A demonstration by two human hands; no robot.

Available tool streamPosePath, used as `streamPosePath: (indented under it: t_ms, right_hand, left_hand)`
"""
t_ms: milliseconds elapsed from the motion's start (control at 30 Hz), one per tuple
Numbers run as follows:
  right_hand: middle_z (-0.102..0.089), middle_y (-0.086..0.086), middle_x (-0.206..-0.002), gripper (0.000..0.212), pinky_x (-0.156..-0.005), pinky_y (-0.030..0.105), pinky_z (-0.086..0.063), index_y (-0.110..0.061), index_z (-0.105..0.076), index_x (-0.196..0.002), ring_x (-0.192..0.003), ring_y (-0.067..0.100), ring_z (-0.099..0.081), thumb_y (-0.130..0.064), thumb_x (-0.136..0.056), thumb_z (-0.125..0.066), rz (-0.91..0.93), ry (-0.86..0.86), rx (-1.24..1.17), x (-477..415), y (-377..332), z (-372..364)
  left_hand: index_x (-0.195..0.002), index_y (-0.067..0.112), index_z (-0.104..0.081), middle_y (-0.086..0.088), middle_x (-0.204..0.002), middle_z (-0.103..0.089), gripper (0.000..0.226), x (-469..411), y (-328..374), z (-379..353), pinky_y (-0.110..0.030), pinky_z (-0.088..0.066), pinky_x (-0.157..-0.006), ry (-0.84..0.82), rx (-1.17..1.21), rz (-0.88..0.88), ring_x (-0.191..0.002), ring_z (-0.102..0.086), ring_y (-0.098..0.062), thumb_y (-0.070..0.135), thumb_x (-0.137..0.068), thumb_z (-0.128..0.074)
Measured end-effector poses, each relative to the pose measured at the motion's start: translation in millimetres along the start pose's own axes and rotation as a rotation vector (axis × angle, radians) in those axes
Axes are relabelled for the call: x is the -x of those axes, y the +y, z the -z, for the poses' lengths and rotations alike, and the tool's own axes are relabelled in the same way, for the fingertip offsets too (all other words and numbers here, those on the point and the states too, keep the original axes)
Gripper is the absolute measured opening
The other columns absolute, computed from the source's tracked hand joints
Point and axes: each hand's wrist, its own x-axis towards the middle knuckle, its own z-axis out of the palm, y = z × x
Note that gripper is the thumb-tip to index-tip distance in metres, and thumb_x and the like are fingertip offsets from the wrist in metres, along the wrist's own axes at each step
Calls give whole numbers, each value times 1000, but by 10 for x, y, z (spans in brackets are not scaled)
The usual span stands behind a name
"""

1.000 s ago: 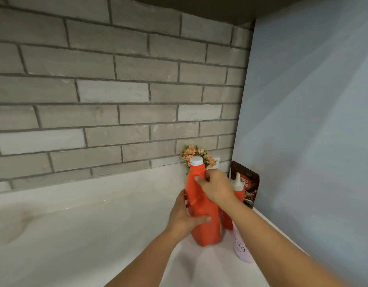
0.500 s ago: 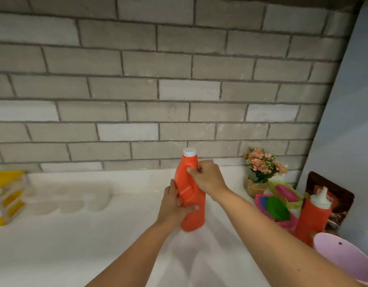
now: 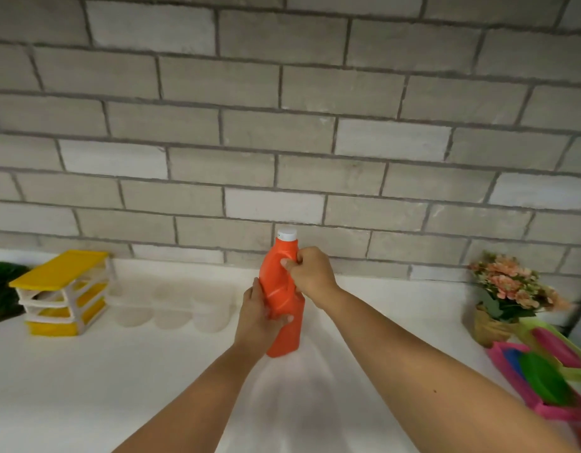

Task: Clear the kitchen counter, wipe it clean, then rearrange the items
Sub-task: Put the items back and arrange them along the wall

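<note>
Bottle [image 3: 284,308] upright, middle of tabletop [image 3: 135,380]. Left grip [image 3: 256,317] clamped round its waist, right grip [image 3: 310,273] clamped on the handle below the cap. Both likely steady a heavy load for placement.

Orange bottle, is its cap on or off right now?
On. A white cap sits atop the neck of the orange bottle; how tightly, cannot tell.

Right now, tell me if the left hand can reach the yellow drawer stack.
Probably yes, once freed: the left hand grips the orange bottle. Only a low clear tray lies between it and the yellow drawer stack.
</note>
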Motion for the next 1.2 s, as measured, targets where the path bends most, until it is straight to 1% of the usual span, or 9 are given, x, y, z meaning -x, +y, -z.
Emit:
streamPosePath:
  t_ms: [133,300,533,633,733,833,933,1133,1200]
  right_hand:
    - [-47,0,-60,39,-55,25,-36,-18,-39,-56,-57,17,-48,-20,-91,-57,10,6,31,-140,-61,-165]
    - [-49,0,-68,31,-65,27,-37,-15,-43,-63,-73,20,-51,-15,-91,-55,17,4,75,-278,-82,-287]
    - [-52,5,-82,37,-68,26,-34,-20,-37,-61,-77,19,-48,-16,-93,-53,36,19,125,-345,-96,-354]
    - [-48,2,-76,34,-61,24,-33,-19,-38,-63,-77,19,-47,-17,-94,-52,19,10,118,-347,-78,-361]
    - [-54,4,-82,13,-63,24,-37,-9,-55,-84,-82,21,-52,-17,-94,-52,10,-32,89,-312,-84,-339]
    - [-62,10,-111,25,-84,32,-46,-8,-57,-116,-103,26,-58,-21,-94,-51,0,-53,45,-233,-111,-253]
    - [-59,9,-122,35,-96,36,-47,-12,-52,-126,-110,25,-57,-23,-93,-53,-6,-30,10,-156,-121,-84]
    - [-53,3,-97,29,-64,25,-45,-11,-57,-118,-82,19,-53,-19,-90,-56,-8,22,-62,46,-100,326]
    - [-54,2,-96,26,-64,24,-42,-12,-59,-114,-82,19,-53,-19,-89,-57,3,38,-71,137,-102,463]
  left_hand:
    - [-146,15,-16,-10,-133,-40,94,-177,-129,68,-32,-41,-92,20,-5,10,-115,-48,-26,12,-72,-75]
    - [-147,16,-17,-10,-134,-41,94,-345,-203,112,-42,-44,-98,42,-14,11,-114,-49,-30,13,-73,-74]
    - [-146,15,-20,-11,-138,-40,87,-430,-260,93,-39,-40,-101,74,15,17,-123,-45,-28,12,-76,-71]
    - [-146,15,-21,-11,-137,-41,86,-427,-258,66,-40,-41,-101,102,17,31,-122,-47,-28,12,-76,-71]
    - [-146,18,-18,-11,-139,-38,90,-410,-240,47,-47,-41,-103,117,45,35,-122,-48,-30,12,-74,-72]
    - [-146,20,-18,-10,-140,-35,94,-369,-151,31,-48,-40,-103,175,50,11,-124,-44,-29,18,-72,-75]
    - [-142,16,-26,-11,-135,-39,82,-291,-3,18,-45,-38,-104,292,74,-44,-123,-41,-28,18,-74,-72]
    - [-133,7,-36,-17,-128,-42,57,-141,297,-56,-41,-38,-98,326,138,-5,-118,-43,-34,9,-81,-62]
    - [-127,3,-40,-19,-124,-44,51,-77,384,-122,-43,-39,-97,324,130,-26,-115,-45,-37,7,-81,-61]
